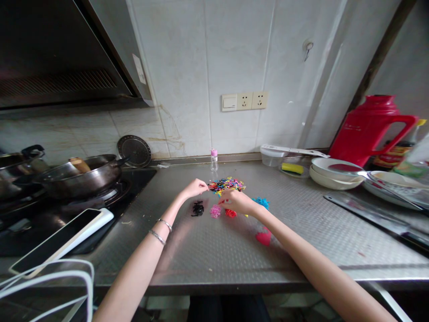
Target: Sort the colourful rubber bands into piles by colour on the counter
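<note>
A heap of small mixed-colour elastic bands (227, 184) lies on the steel counter (301, 241). My left hand (194, 187) is pinched at the heap's left edge; what its fingertips hold is too small to name. My right hand (236, 201) is curled just in front of the heap, fingers closed over something I cannot make out. Sorted little piles lie around the hands: black (197, 208), pink (215, 211), red (230, 213), blue (261, 202) and a deeper pink one (264, 237) beside my right forearm.
A small clear bottle with a pink cap (213, 160) stands behind the heap. A wok (83, 174) sits on the stove at left, a phone (60, 239) near the front. Bowls (335, 172), a red thermos jug (368, 129) and a knife (375, 219) are at right.
</note>
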The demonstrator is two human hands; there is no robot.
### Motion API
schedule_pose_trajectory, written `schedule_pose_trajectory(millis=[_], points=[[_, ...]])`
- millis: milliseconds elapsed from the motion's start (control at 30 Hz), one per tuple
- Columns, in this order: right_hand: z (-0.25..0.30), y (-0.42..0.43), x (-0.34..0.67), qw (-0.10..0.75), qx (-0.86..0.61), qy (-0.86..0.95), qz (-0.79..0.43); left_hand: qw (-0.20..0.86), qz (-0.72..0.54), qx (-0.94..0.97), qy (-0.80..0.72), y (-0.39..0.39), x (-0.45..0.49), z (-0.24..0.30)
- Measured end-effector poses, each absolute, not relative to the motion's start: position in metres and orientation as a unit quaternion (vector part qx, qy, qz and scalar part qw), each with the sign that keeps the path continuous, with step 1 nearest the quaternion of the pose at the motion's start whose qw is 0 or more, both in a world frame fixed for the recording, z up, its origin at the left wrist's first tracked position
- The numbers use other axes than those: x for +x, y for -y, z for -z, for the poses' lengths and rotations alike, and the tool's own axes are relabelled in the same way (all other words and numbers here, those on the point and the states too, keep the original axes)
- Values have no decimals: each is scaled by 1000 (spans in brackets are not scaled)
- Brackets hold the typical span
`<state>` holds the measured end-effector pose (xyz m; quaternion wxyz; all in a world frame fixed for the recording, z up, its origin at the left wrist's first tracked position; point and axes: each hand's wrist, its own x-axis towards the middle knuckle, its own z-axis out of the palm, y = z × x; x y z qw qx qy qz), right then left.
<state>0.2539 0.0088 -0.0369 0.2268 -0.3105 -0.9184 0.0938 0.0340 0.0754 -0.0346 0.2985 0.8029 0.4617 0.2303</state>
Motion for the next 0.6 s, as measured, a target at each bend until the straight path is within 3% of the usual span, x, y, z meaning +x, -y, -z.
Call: schedule_pose_trajectory(millis=[233,600], points=[[34,-32,296,268,-420,865,-59,262,-252,803,-472,-77,42,46],[43,-52,334,256,-521,814,-21,144,-225,820,-507,-63,71,58]])
